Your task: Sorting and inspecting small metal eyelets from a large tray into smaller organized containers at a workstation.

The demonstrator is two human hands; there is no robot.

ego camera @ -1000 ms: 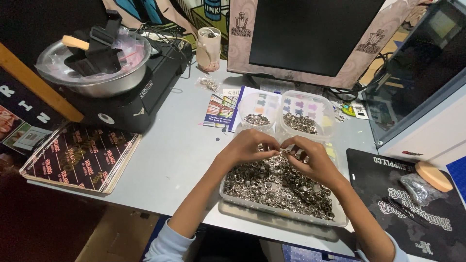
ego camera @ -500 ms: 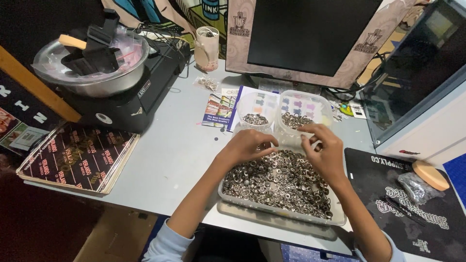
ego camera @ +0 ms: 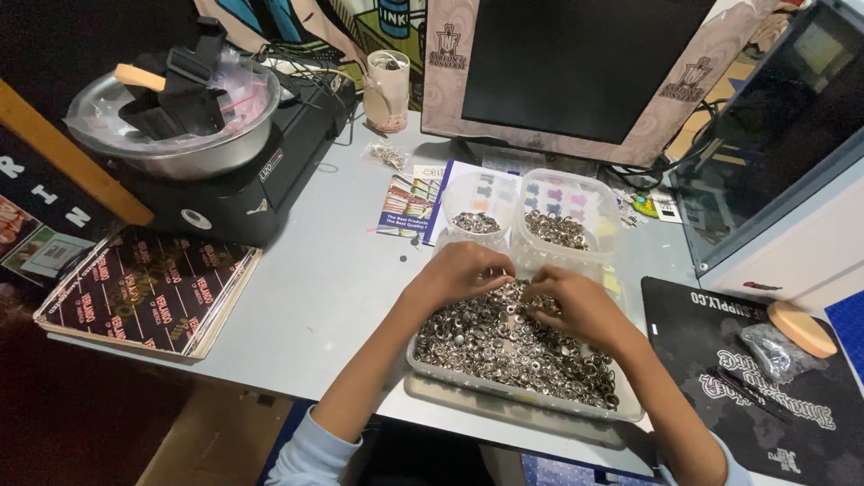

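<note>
Sorting through a heap of small metal rings [ego camera: 513,346], both hands meet over the far end of a clear tray [ego camera: 621,414] that lies on the desk [ego camera: 333,279]. Left hand [ego camera: 459,274]: fingers curled down into the rings, knuckles up; whether it pinches one cannot be told. Right hand [ego camera: 576,306]: fingers bent inward toward the left hand, fingertips among the rings, grip likewise hidden. The two hands almost touch at the fingertips. Just beyond the hands stand two clear tubs, a round one [ego camera: 475,202] and a squarer one [ego camera: 567,211], each with a thin layer of rings. Beyond the tubs stands a dark monitor [ego camera: 576,63]. Left of the hands, well apart, a steel bowl [ego camera: 180,148] sits on a black machine [ego camera: 243,193]. Right of the hands lies a black mat [ego camera: 765,387].
</note>
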